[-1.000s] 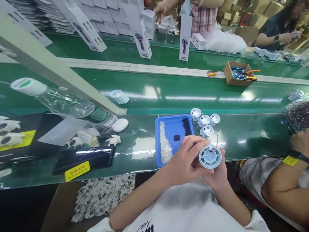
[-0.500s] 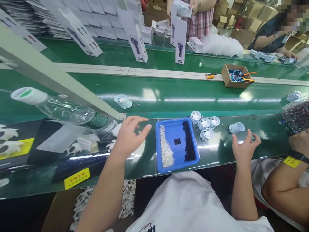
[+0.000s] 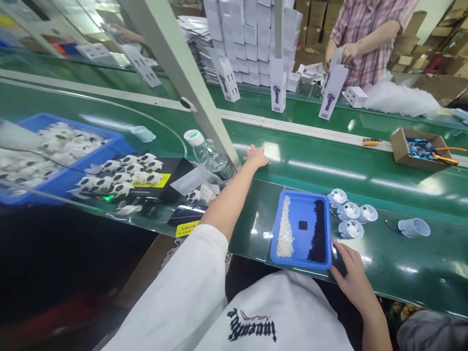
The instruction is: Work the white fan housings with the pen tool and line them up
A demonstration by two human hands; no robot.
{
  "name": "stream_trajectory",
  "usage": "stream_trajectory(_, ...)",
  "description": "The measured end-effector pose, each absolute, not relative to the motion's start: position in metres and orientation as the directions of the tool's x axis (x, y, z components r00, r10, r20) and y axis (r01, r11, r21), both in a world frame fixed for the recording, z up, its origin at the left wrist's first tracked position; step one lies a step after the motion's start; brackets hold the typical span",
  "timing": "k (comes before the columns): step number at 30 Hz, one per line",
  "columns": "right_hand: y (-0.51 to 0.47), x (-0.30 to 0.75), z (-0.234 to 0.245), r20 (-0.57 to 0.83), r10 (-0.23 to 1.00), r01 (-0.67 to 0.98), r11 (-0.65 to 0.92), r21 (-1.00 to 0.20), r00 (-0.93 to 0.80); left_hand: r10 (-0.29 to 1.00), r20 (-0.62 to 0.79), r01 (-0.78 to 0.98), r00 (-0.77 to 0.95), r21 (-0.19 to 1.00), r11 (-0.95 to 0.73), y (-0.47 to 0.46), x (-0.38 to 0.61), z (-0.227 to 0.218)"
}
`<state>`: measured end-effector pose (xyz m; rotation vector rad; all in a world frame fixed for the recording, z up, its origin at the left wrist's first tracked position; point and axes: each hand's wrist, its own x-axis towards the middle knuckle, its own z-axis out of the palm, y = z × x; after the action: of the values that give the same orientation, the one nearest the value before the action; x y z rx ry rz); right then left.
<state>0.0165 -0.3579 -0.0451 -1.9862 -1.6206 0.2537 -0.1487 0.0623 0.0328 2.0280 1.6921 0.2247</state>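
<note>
My left hand (image 3: pixel 257 157) reaches out over the green belt beside the metal post, small and partly blurred, its fingers seemingly apart. I see nothing in it, though its underside is hidden. At the right front corner of a blue tray (image 3: pixel 302 263) rests my right hand (image 3: pixel 353 275), thumb and fingers spread and holding nothing. The tray contains a strip of clear white bits (image 3: pixel 285 234), a strip of small black parts (image 3: pixel 319 229) and a black square (image 3: pixel 302 225). Several pale-blue fan housings (image 3: pixel 351 210) cluster by its right side; another housing (image 3: pixel 414 227) lies on its side farther right.
A slanted metal post (image 3: pixel 197 92) and a plastic bottle (image 3: pixel 214 158) stand close to my left arm. Leftward are white shells (image 3: pixel 122 173), a blue crate (image 3: pixel 120 148) and a pale cup-shaped part (image 3: pixel 142 134). Across the belt, a person (image 3: pixel 373 44) handles printed boxes (image 3: pixel 332 92).
The view has swung left. My left hand has reached forward onto the belt, where a pale-blue housing lay earlier. My right hand has come from near the lone housing to the tray's corner.
</note>
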Motion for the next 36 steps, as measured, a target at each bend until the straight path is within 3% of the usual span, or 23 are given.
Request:
stream_trajectory(5,-0.354,0.021,-0.038,0.245,0.925,0.854,-0.136,-0.502,0.291,0.947,-0.07,0.817,0.313,0.529,-0.23,0.041,-0.151,0.043)
stream_trajectory(10,-0.337,0.011,-0.034,0.256,0.882,0.875,-0.277,-0.398,0.396,0.879,0.17,0.595,0.445,0.677,-0.433,-0.025,-0.173,0.065)
stream_trajectory(13,-0.322,0.007,-0.034,0.24,0.809,0.833,-0.464,-0.303,0.537,0.871,0.259,0.488,0.417,0.745,-0.455,-0.066,-0.192,0.072)
stream_trajectory(16,-0.317,0.008,-0.033,0.146,0.775,0.784,-0.58,-0.221,0.615,0.92,0.261,0.322,0.293,0.879,-0.352,-0.095,-0.211,0.069)
stream_trajectory(18,-0.321,0.01,-0.029,0.132,0.771,0.771,-0.577,-0.268,0.623,0.961,0.202,0.148,0.19,0.961,-0.232,-0.108,-0.224,0.062)
stream_trajectory(21,-0.333,0.004,-0.018,0.239,0.726,0.74,-0.515,-0.433,0.645,0.991,0.074,-0.068,0.109,0.995,-0.067,-0.124,-0.243,0.054)
stream_trajectory(25,-0.332,-0.023,-0.002,0.339,0.648,0.658,-0.341,-0.672,0.682,0.989,-0.089,-0.176,0.117,0.978,0.109,-0.139,-0.258,0.046)
stream_trajectory(29,-0.305,-0.05,0.001,0.283,0.697,0.46,-0.075,-0.885,0.659,0.986,-0.141,-0.245,0.089,0.956,0.159,-0.147,-0.259,0.04)
stream_trajectory(32,-0.288,-0.056,-0.006,0.214,0.791,0.336,0.012,-0.942,0.573,0.982,-0.17,-0.277,0.083,0.943,0.186,-0.151,-0.262,0.036)
stream_trajectory(36,-0.283,-0.054,-0.016,0.264,0.821,0.392,0.053,-0.918,0.506,0.971,-0.234,-0.282,0.044,0.93,0.237,-0.157,-0.272,0.033)
